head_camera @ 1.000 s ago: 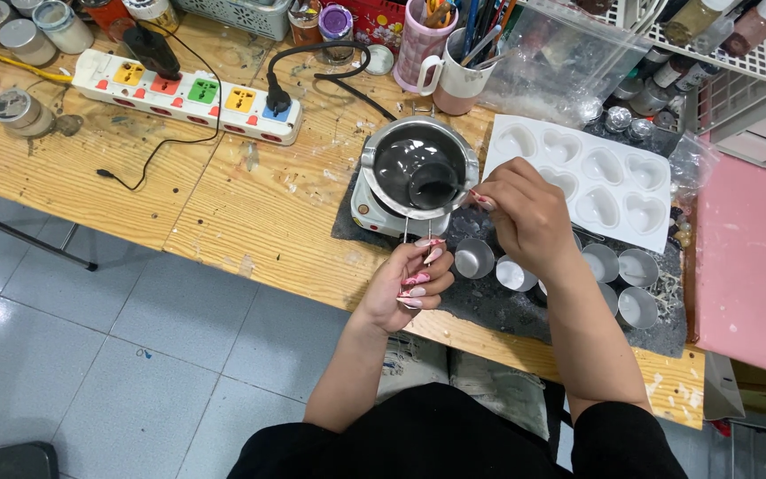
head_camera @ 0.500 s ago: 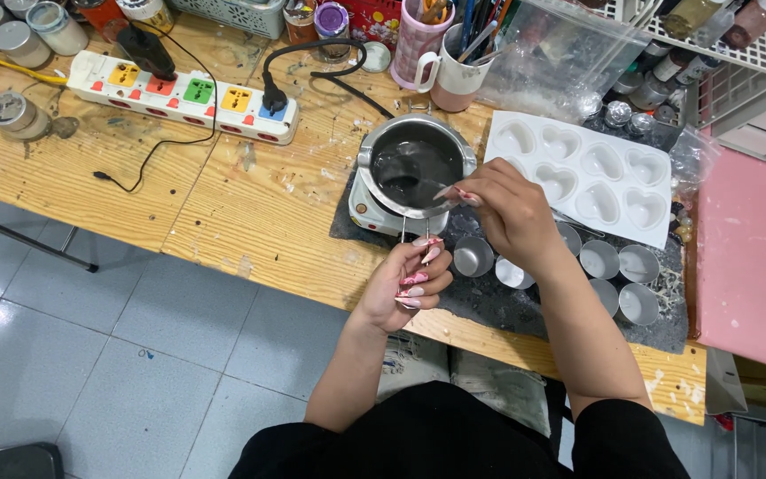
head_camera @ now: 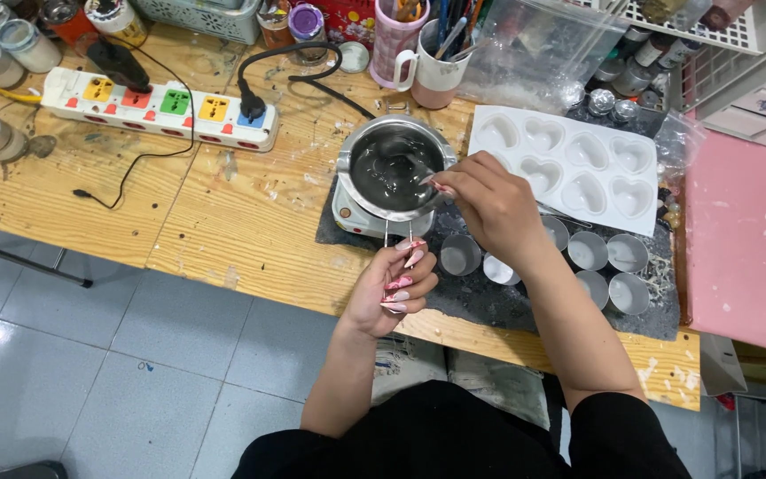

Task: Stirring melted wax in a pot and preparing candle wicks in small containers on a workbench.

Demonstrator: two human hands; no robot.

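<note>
— Steel caught the eye first: the round metal melting pot (head_camera: 390, 168) with dark liquid in it sat on a small white electric hot plate (head_camera: 356, 215), on a dark slate mat (head_camera: 489, 297) near the front edge of the pale wooden counter (head_camera: 223, 231).

— And the hands?

— The left hand (head_camera: 394, 286) was curled shut round the pot's thin wire handle (head_camera: 398, 234), just below the pot. The right hand (head_camera: 488, 202) was over the pot's right rim, fingertips pinched on a slim stirring stick (head_camera: 411, 162) that dipped into the liquid.

— What lay around it?

— Just right of the pot lay a white silicone mould with heart-shaped hollows (head_camera: 571, 168). Below that, on the mat, stood a cluster of small round metal tins (head_camera: 605, 266), several of them filled with something pale.

— Further back?

— A white power strip with coloured sockets (head_camera: 157, 109) ran along the counter to the left, a black plug (head_camera: 248, 100) in it. Behind the pot stood a pink mug (head_camera: 396, 44) and a white mug of brushes and tools (head_camera: 436, 66), touching each other. A pink board (head_camera: 746, 239) filled the right side.
</note>
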